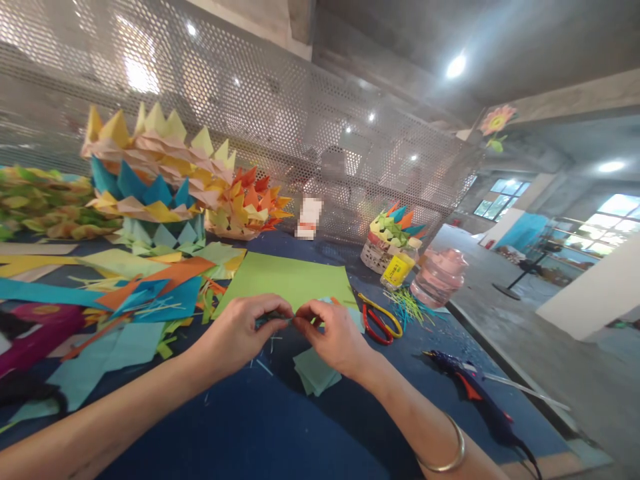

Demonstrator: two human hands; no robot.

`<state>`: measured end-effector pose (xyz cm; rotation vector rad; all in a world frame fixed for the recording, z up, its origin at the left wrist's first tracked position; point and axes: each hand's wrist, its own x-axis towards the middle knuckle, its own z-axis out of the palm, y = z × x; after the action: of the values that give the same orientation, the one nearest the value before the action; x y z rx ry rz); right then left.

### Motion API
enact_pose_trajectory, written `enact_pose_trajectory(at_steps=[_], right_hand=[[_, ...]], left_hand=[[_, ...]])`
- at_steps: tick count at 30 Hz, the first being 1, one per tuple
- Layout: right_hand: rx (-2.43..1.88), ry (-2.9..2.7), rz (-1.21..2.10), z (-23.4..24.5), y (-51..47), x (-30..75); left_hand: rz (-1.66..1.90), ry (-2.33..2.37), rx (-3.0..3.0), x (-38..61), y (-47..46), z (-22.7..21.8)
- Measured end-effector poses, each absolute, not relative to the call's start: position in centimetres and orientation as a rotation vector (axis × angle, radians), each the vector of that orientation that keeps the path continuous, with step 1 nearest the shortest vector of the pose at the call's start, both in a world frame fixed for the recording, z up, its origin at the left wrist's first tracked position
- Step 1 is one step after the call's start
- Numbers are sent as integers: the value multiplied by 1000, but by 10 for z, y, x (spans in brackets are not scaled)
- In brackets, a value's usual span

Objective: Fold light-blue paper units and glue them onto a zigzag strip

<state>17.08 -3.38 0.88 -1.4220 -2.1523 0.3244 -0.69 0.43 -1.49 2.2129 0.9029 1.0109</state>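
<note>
My left hand (pixel 253 327) and my right hand (pixel 333 330) meet fingertip to fingertip above the dark blue table. Both are closed in a pinch on a small piece of paper, mostly hidden by the fingers. Just below my right hand lies a small stack of pale teal paper squares (pixel 316 375). A light green paper sheet (pixel 295 277) is spread behind both hands. Beside my right hand rest scissors (pixel 380 320) with red and yellow handles.
Cut paper strips (pixel 145 287) and a magenta tool (pixel 43 330) cover the left side. Folded-paper crowns (pixel 160 160) stand behind. On the right are a glue gun (pixel 473 383) with a cord, a yellow-labelled bottle (pixel 399 268), a pink bottle (pixel 440 277) and the table edge.
</note>
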Motion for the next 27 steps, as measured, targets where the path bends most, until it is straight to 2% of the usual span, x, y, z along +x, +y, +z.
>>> enact_pose_trajectory(at_steps=[6,9,12,17,22,27], right_hand=[[-1430,-2031,298,24,-51,186],[-1492,-1914,171,28,-78,212],[-1687,-1736,-22,28,-114,251],[-2243,-1348,-413,31,-178,321],[-2576,-1192,-279,18,-207,363],[-2580,-1378,-202,1,-201,380]], left_hand=[[1023,927,2226,-8,6,-14],[1019,922,2253,-8,7,-15],[989,941,2265,-8,8,-17],[1020,986,2259,-8,7,-23],[1013,972,2261,-7,5,-25],[1056,980,2186,-6,6,-26]])
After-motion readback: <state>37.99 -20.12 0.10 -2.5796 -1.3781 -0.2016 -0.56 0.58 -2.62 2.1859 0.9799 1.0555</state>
